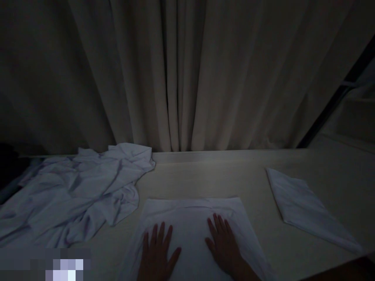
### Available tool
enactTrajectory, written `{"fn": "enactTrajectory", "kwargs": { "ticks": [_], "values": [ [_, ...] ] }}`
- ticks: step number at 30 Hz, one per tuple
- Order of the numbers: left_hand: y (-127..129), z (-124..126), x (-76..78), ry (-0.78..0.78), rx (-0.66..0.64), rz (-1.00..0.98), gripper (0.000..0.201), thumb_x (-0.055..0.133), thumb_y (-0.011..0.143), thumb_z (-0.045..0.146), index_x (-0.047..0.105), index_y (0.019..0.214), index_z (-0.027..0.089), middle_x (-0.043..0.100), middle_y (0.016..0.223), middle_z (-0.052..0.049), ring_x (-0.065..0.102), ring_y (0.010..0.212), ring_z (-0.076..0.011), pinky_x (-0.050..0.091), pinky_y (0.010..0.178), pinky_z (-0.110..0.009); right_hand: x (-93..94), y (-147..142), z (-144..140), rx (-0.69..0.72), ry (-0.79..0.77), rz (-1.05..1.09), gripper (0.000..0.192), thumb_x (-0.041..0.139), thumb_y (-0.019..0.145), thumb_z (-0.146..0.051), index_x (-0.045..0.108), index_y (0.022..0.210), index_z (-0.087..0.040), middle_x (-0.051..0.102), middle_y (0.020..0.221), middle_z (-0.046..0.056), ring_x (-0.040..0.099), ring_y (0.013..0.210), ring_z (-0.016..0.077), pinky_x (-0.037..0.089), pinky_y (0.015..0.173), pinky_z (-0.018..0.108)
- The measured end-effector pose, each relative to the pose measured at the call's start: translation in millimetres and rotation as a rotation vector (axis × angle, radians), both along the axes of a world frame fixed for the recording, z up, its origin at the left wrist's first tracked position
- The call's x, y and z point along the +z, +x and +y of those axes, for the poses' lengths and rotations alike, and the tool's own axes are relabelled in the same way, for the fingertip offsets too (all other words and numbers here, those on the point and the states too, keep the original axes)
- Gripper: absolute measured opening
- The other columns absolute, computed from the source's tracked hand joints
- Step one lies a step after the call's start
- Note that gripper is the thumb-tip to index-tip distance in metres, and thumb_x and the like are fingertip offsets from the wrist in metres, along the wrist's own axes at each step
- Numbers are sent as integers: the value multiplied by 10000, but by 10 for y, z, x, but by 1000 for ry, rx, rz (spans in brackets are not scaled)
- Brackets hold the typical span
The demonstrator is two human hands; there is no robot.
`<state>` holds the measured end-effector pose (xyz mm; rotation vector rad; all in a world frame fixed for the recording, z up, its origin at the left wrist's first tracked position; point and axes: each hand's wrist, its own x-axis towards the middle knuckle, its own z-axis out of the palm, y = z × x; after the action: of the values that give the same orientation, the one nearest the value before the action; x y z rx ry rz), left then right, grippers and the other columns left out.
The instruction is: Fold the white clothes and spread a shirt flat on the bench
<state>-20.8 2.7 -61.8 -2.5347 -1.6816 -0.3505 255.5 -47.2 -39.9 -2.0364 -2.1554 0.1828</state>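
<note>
A white cloth (191,234) is spread flat on the pale surface in front of me, its near end running out of the picture. On its left half lies my left hand (158,249), palm down with the fingers spread. My right hand (224,244) rests flat on the right half, fingers also apart. Neither hand grips anything. Slight creases show along the cloth's far edge and right side.
A crumpled heap of white cloth (88,183) lies to the left. At the right is a folded white cloth (307,208) on the pale surface (202,177). Beige curtains (234,78) hang behind, with a dark post (331,105) at right. The light is dim.
</note>
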Motion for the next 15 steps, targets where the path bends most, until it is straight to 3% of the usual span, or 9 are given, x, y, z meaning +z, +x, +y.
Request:
{"fn": "enactTrajectory", "kwargs": {
  "ticks": [4, 7, 10, 15],
  "values": [
    [125, 295, 163, -68, 35, -8, 674, 284, 815, 651, 268, 1387, 295, 292, 1504, -102, 193, 1402, -349, 158, 1129, -609, 94, -31, 354, 1, -2, -8, 602, 209, 919, -568, 190, 1441, -269, 160, 1529, 89, 110, 1408, 259, 167, 1145, 503],
    [194, 356, 302, -71, 57, 14, 690, 266, 820, 641, 304, 1383, 243, 302, 1497, -140, 196, 1399, -361, 140, 1131, -603, 167, -8, 464, -17, 19, -18, 608, 218, 921, -557, 216, 1441, -242, 173, 1529, 105, 127, 1408, 266, 172, 1144, 492],
    [144, 222, 339, 15, 137, 43, 655, 289, 838, 578, 326, 1378, 210, 314, 1489, -164, 187, 1402, -366, 128, 1132, -594, 152, 164, 304, -111, 152, -65, 606, 239, 927, -526, 216, 1444, -211, 141, 1536, 124, 94, 1413, 278, 167, 1142, 494],
    [-119, -25, 176, 52, 281, 91, 618, 365, 819, 515, 378, 1353, 204, 361, 1467, -173, 256, 1378, -384, 181, 1111, -592, -101, 669, -164, -343, 260, -201, 654, 288, 901, -559, 341, 1402, -141, 262, 1493, 205, 203, 1385, 344, 191, 1113, 536]
  ]
}}
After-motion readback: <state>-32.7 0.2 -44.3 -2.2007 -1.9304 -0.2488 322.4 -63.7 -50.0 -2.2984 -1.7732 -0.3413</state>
